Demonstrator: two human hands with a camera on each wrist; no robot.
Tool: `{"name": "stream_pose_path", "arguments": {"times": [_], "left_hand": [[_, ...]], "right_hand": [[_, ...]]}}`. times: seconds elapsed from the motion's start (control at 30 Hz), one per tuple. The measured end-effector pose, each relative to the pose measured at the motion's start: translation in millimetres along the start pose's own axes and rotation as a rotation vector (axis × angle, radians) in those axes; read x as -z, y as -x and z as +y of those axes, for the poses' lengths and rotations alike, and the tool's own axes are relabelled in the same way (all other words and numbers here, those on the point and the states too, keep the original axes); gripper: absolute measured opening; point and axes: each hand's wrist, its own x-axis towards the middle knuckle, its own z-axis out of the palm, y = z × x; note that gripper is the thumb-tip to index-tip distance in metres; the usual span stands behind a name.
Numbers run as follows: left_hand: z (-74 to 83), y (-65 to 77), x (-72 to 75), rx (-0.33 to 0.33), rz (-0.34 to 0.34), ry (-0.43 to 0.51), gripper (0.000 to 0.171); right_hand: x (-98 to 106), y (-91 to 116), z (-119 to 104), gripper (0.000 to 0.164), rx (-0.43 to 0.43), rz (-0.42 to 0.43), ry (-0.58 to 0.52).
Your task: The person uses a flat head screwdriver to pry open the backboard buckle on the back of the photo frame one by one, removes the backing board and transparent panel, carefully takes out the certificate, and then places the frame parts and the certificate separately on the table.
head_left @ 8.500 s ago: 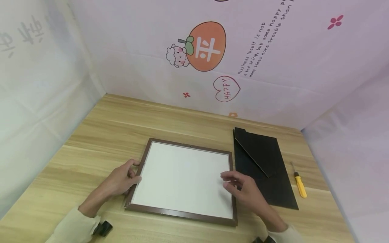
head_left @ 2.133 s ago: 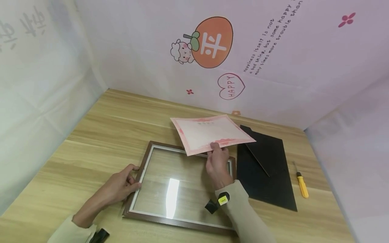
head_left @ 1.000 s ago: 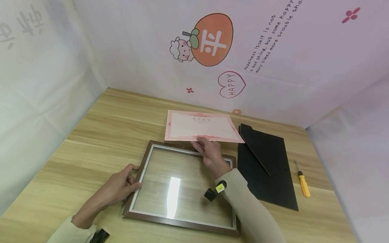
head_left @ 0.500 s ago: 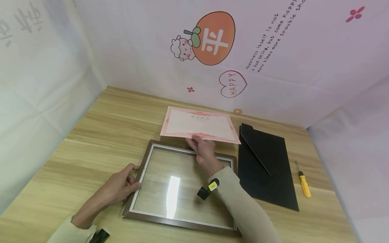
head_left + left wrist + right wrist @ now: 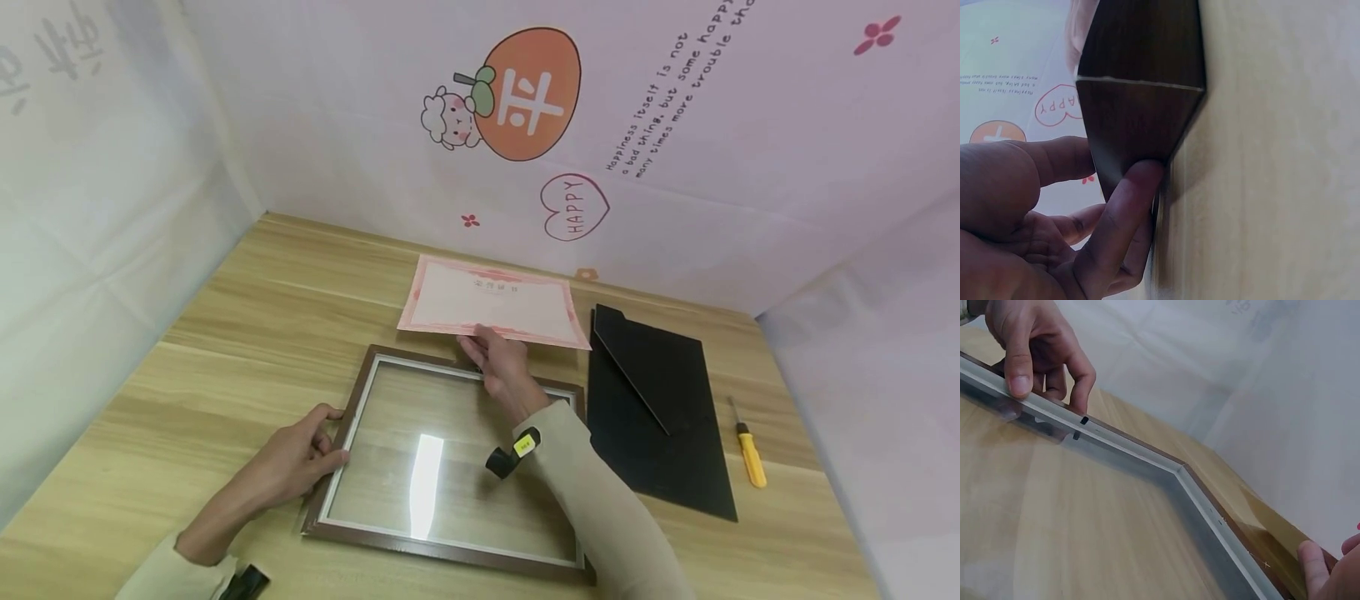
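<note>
A brown picture frame (image 5: 450,550) with a pale inner lip lies on the table, its clear glass (image 5: 375,467) showing the wood grain beneath. My left hand (image 5: 292,458) grips the frame's left side, thumb on top; in the left wrist view its fingers press against the dark outer side (image 5: 1129,119). Beyond the far side of the frame, my right hand (image 5: 501,360) pinches a pink-bordered certificate (image 5: 487,307) by its near edge, thumb above and fingers underneath. The certificate is held nearly flat, close over the table's back.
To the right of the frame lies a black backing board (image 5: 645,417) with a folded stand flap. Beyond it rests a yellow-handled screwdriver (image 5: 752,457). Printed fabric walls (image 5: 337,150) border the table (image 5: 187,375) at the back and both sides.
The white surface inside the frame 8.5 s ago is gone and glass shows. My right hand has since carried the certificate backward and slightly left; the left hand keeps its hold.
</note>
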Motion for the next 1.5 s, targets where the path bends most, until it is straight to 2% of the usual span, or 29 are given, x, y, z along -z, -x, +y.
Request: {"name": "stream_pose_path", "arguments": {"times": [0.33, 0.57, 0.67, 0.97, 1.23, 1.5], "left_hand": [[-1.6, -0.2, -0.8, -0.013, 0.001, -0.013, 0.057], [-0.5, 0.0, -0.4, -0.013, -0.001, -0.017, 0.057], [-0.3, 0.0, -0.2, -0.005, 0.003, -0.027, 0.057], [1.6, -0.4, -0.1, -0.006, 0.013, -0.032, 0.055], [1.5, -0.3, -1.0, 0.002, 0.018, -0.026, 0.055], [1.8, -0.1, -2.4, 0.026, 0.022, -0.024, 0.055]], "right_hand": [[1, 6, -4, 0.04, -0.102, -0.111, -0.018], [2, 12, -14, 0.051, -0.212, -0.167, -0.131], [2, 14, -17, 0.056, -0.232, -0.207, -0.133], [7, 20, -18, 0.061, -0.279, -0.263, -0.055], [12, 28, -18, 0.056, -0.235, -0.339, 0.068], [23, 50, -22, 0.051, -0.166, -0.441, 0.228]]}}
